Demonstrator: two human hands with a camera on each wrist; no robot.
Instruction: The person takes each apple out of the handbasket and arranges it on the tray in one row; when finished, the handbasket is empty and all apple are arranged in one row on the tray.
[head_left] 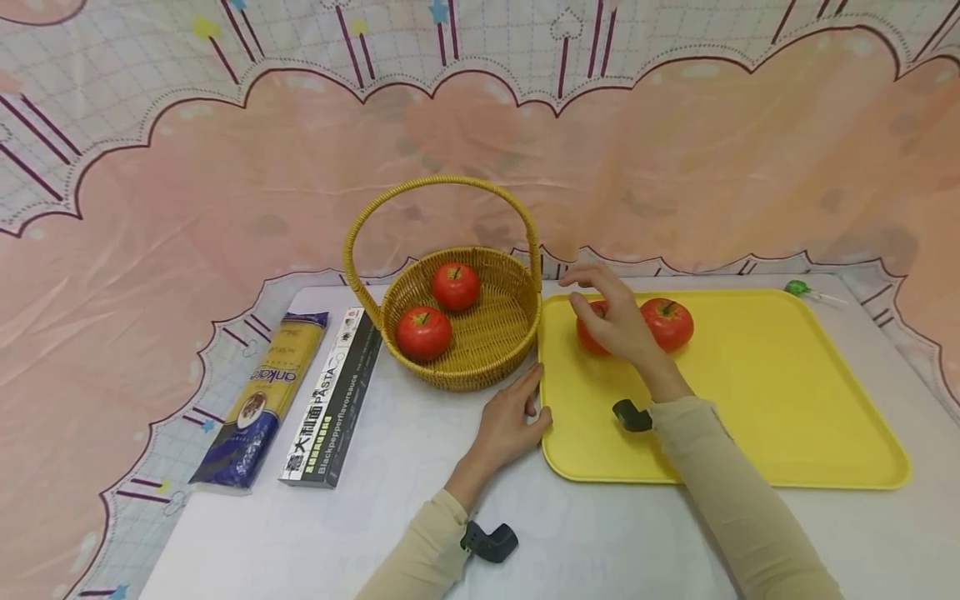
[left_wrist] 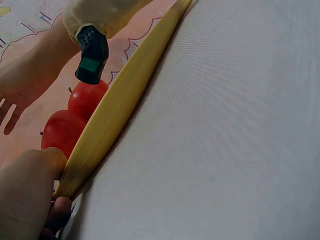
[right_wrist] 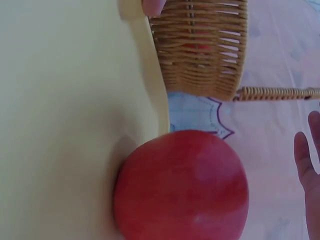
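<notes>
My left hand (head_left: pixel 510 421) is at the left edge of a yellow tray (head_left: pixel 787 400); in the left wrist view its thumb is over the rim and a finger below, pinching it. Over the tray's back left part, my right hand (head_left: pixel 611 312) hovers with loosely bent fingers and nothing in them. Beneath and beside it lie two red apples, one partly hidden by the hand (head_left: pixel 587 337), the other in plain sight to its right. That right-hand apple (head_left: pixel 667 325) shows its stem. A large red apple (right_wrist: pixel 182 185) fills the lower right wrist view, apart from the fingers.
Left of the tray stands a woven basket (head_left: pixel 461 382) with a tall handle, holding two red apples (head_left: pixel 423 333). A black-and-white pasta box (head_left: pixel 333 400) and a blue-and-yellow pasta packet (head_left: pixel 262 400) lie farther left. Behind the tray's right side is a green lollipop (head_left: pixel 798 288).
</notes>
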